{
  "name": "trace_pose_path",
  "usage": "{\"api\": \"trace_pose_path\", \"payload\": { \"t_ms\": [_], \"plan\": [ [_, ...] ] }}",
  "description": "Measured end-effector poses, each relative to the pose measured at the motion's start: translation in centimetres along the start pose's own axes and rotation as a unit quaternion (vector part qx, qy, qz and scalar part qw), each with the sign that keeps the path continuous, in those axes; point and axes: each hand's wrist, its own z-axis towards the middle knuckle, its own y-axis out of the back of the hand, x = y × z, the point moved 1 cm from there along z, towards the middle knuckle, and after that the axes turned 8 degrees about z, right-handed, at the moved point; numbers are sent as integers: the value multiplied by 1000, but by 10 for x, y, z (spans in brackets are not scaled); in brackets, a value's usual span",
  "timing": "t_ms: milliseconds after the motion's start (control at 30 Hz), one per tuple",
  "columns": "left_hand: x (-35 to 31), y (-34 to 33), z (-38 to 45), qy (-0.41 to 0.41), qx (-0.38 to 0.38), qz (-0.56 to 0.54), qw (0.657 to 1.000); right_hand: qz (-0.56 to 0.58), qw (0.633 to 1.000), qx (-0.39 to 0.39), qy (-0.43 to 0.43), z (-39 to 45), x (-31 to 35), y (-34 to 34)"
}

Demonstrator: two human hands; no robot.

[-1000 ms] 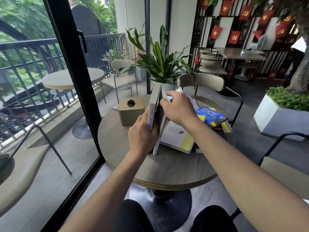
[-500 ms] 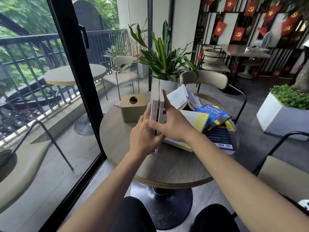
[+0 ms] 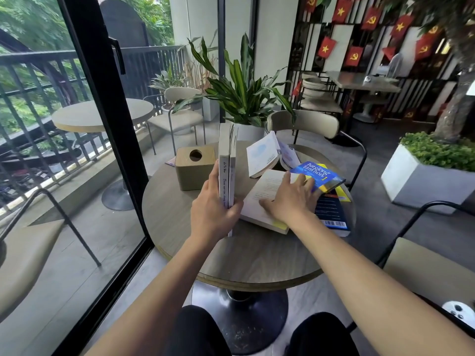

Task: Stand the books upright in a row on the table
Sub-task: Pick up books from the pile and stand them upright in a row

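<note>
Two white books point(image 3: 227, 165) stand upright, spines toward me, on the round wooden table point(image 3: 246, 258). My left hand point(image 3: 213, 214) grips them near their base. My right hand point(image 3: 290, 199) lies flat with spread fingers on an open white book point(image 3: 262, 201) to the right. Beyond its fingertips a blue paperback point(image 3: 321, 176) rests tilted on a yellow book and a dark blue book point(image 3: 331, 214). Another white book point(image 3: 262, 155) lies half open behind them.
A tan tissue box point(image 3: 194, 168) sits just left of the upright books. A potted plant point(image 3: 244, 98) stands at the table's far edge, with a chair point(image 3: 308, 124) behind it. Glass door frame point(image 3: 102, 124) is on the left, white planter point(image 3: 421, 181) on the right.
My right hand has left the upright books and moved right, down onto the open white book. My left hand still holds the two books, which now stand straight.
</note>
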Motion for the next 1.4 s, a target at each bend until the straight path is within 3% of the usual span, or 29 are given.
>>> {"api": "trace_pose_path", "payload": {
  "t_ms": [200, 367, 500, 633, 767, 933, 1167, 1400],
  "plan": [
    [1, -1, 1, -6, 0, 5, 1000, 91, 988, 54, -115, 12, -7, 6],
    [0, 1, 0, -7, 2, 3, 1000, 138, 975, 83, -152, 21, -13, 9],
    [-2, 1, 0, -6, 4, 2, 1000, 128, 983, 81, -108, 24, -15, 9],
    [-3, 2, -1, 0, 8, -6, 1000, 221, 969, 71, -82, 24, -15, 3],
    [-3, 2, -2, 4, 9, -22, 1000, 340, 938, -26, -65, 10, -6, 6],
    [-1, -1, -2, 6, 5, -29, 1000, 380, 898, -198, 100, -23, 15, 15],
    [0, -2, 4, -4, 21, -56, 998, 328, 915, -59, 228, -32, 17, 0],
    [12, -5, 16, 19, 100, -96, 990, 324, 912, -31, 248, -31, 16, 7]
  ]
}}
